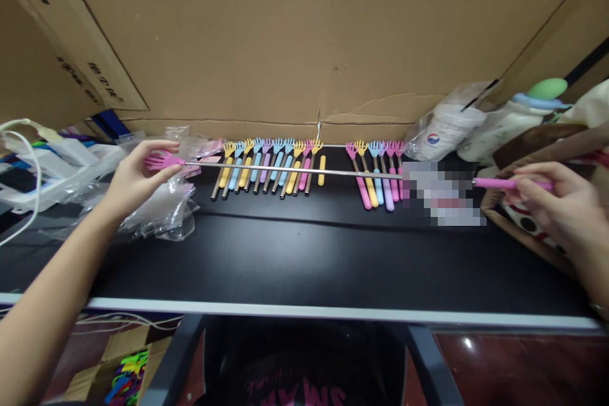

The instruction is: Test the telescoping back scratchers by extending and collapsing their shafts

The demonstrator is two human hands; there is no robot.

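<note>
Pinching the pink claw point(164, 160) of a long back scratcher point(333, 172) between thumb and fingers of the left hand point(136, 174), nearly closed. Gripping the pink handle point(495, 183) at the other end in the right hand point(556, 200), curled shut around it. Holding the silver rod point(228, 166) straight between both hands, above the desk point(295, 260) and roughly in line with its back edge. Losing part of that rod behind a blurred patch point(442, 193), too coarse to make out.

Showing beyond it, near the back edge, a left row of scratchers point(265, 176) and a smaller right row point(379, 190), in yellow, blue, purple and pink, all pointing claws backward. Bunching clear plastic bags point(157, 209) toward the left edge, beside a white power strip point(61, 171). Crowding a bagged white cup point(447, 130) and a green-topped bottle point(523, 120) into the back right corner. Rising behind the back edge as brown cardboard point(285, 32). Sitting below the front left corner as an open box point(83, 384) of bright things.
</note>
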